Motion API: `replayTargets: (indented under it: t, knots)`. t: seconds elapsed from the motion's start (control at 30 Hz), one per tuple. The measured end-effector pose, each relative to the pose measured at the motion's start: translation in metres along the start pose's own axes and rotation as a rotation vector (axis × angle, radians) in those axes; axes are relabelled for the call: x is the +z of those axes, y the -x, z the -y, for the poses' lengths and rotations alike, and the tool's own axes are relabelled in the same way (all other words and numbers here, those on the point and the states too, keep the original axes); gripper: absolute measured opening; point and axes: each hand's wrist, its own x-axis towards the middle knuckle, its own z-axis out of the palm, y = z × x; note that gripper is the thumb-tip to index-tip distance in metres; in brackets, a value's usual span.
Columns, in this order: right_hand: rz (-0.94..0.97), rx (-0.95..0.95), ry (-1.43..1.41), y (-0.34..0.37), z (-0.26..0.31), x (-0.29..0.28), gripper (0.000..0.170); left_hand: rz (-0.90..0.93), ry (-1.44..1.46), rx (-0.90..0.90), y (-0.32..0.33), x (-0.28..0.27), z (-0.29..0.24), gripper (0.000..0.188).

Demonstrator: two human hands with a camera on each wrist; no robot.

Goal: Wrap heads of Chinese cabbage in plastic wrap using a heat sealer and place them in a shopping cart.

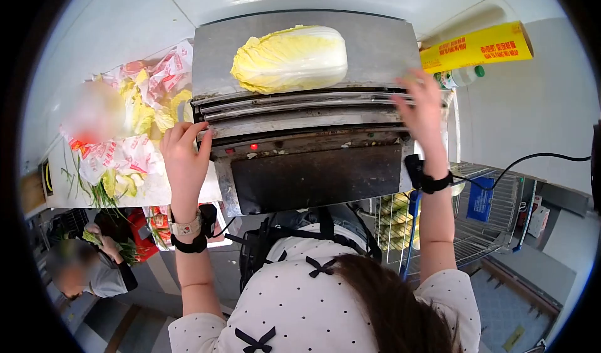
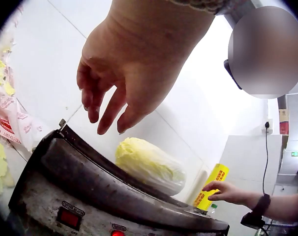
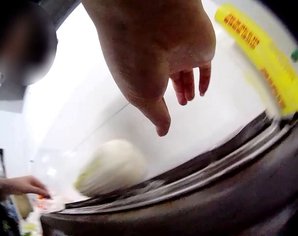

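Observation:
A napa cabbage (image 1: 291, 60) lies on its side on the metal plate (image 1: 382, 46) of a wrapping machine, leafy yellow end to the left. Behind the machine's front panel (image 1: 316, 176) run metal rollers (image 1: 300, 107). My left hand (image 1: 186, 159) is at the machine's left edge, fingers loosely spread, holding nothing. Over the right end of the rollers is my right hand (image 1: 424, 112), blurred, its fingers extended and empty. Both wrist views show the cabbage (image 2: 150, 166) (image 3: 112, 167) beyond the rollers, apart from the hands.
Cabbage leaves (image 1: 145, 105) and printed plastic bags (image 1: 128, 155) cover the left counter. A yellow roll (image 1: 479, 47) and a bottle (image 1: 466, 76) are at the right. A wire cart (image 1: 488, 212) stands at the lower right; another person (image 1: 103, 265) is at the lower left.

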Motion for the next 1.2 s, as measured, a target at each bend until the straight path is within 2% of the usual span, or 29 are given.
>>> replayTargets:
  t: [0.07, 0.33, 0.5, 0.6, 0.63, 0.73, 0.87, 0.9, 1.0, 1.03, 1.2]
  knots:
    - [0.067, -0.156, -0.135, -0.007, 0.032, 0.008, 0.028, -0.009, -0.010, 0.002, -0.001, 0.000, -0.004, 0.015]
    - [0.073, -0.171, -0.103, -0.019, 0.044, 0.032, 0.011, -0.028, 0.030, -0.013, 0.000, 0.000, -0.004, 0.015]
    - [0.190, -0.153, -0.133, -0.008, 0.045, 0.035, 0.014, -0.013, 0.031, -0.002, -0.003, 0.001, -0.002, 0.015]
    - [0.172, -0.042, -0.258, -0.005, 0.042, 0.036, 0.014, -0.001, 0.047, 0.060, -0.011, 0.009, -0.003, 0.015]
    - [0.098, -0.036, -0.295, -0.009, 0.043, 0.033, 0.011, 0.016, 0.054, 0.076, -0.014, 0.013, -0.006, 0.016]
    - [0.030, 0.185, -0.477, -0.018, 0.053, 0.010, 0.007, 0.082, 0.069, 0.134, -0.026, 0.018, -0.016, 0.017]
    - [0.146, 0.339, -0.594, -0.024, 0.051, -0.021, 0.004, 0.119, 0.068, 0.166, -0.033, 0.024, -0.027, 0.017]
    - [0.123, 0.313, -0.560, -0.020, 0.043, -0.019, 0.012, 0.106, 0.056, 0.165, -0.034, 0.025, -0.028, 0.017]
    - [0.101, 0.103, -0.404, -0.017, 0.030, -0.019, 0.016, 0.101, 0.040, 0.142, -0.033, 0.024, -0.022, 0.017]
    - [0.148, 0.118, -0.390, -0.013, 0.027, -0.015, 0.020, 0.103, 0.032, 0.129, -0.031, 0.023, -0.019, 0.017]
    - [0.286, -0.100, -0.243, -0.014, 0.024, 0.008, 0.024, 0.079, -0.023, 0.083, -0.026, 0.007, -0.013, 0.016]
